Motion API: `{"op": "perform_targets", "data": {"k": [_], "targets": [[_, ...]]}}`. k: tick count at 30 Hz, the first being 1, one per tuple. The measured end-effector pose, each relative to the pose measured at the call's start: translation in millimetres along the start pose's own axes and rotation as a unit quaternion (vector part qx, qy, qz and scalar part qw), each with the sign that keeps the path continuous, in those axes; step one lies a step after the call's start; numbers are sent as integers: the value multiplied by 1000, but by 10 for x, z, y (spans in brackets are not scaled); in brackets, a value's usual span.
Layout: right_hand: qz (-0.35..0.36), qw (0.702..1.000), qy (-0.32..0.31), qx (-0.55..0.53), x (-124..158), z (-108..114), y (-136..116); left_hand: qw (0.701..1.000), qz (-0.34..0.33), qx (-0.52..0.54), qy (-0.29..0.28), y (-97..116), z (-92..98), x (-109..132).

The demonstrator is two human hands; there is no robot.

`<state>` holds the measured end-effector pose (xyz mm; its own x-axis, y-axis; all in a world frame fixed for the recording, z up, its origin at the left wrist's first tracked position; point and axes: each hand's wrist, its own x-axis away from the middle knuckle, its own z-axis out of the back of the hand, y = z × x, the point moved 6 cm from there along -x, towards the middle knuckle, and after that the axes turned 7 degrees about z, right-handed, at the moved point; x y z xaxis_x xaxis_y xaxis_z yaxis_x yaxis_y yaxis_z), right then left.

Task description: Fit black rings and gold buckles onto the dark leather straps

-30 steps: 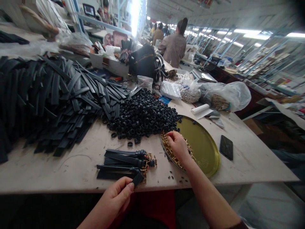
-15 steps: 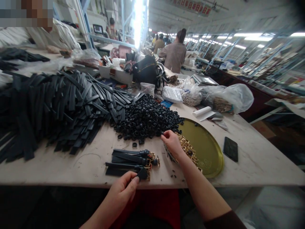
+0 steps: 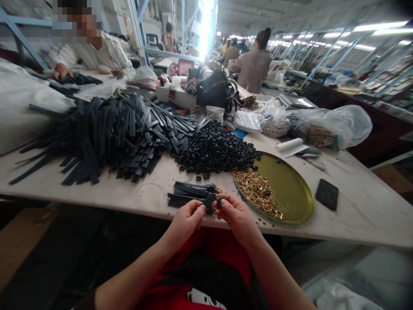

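1. Black strap (image 3: 209,200): pinched in fingers of left hand (image 3: 189,218), near front edge of worktop (image 3: 351,221); short dark end exposed past fingertips.
2. Small black loop (image 3: 219,202): grasped between fingers of right hand (image 3: 238,217), just beside strap end; whether touching strap, cannot tell.
3. Bundle of straps (image 3: 185,194): laid side by side on worktop, just behind hands; gold metal at right ends, partly hidden by fingers.
4. Gold-green tray (image 3: 295,189): right of hands; gold buckles (image 3: 256,187) heaped over left part, one dark piece among them.
5. Dark phone (image 3: 326,194): flat on worktop, right of tray.
6. Heap of black loops (image 3: 216,148): mid-worktop, reaching far left rim of tray.
7. Pile of loose black straps (image 3: 119,129): left of heap, meeting it; several ends fanned toward left front.
8. Rolled white sheet (image 3: 290,145), clear plastic bag (image 3: 350,122): beyond tray, right side.
9. Black bag (image 3: 213,90): behind heap, beside open box (image 3: 177,98) of mixed items.
10. Co-worker in white top (image 3: 100,54): far left, one hand at dark pieces. Person in brown (image 3: 254,69): farther back.
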<state>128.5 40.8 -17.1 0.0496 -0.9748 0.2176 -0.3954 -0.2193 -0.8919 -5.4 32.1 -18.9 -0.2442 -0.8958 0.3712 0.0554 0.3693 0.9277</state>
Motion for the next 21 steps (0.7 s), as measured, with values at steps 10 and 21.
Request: {"op": "perform_targets", "data": {"k": [10, 21], "targets": [[-64, 998, -6, -10, 75, 6, 324, 970, -41, -235, 38, -60, 77, 79], [-19, 994, -61, 85, 102, 26, 303, 945, -14, -322, -51, -107, 66, 1]]}}
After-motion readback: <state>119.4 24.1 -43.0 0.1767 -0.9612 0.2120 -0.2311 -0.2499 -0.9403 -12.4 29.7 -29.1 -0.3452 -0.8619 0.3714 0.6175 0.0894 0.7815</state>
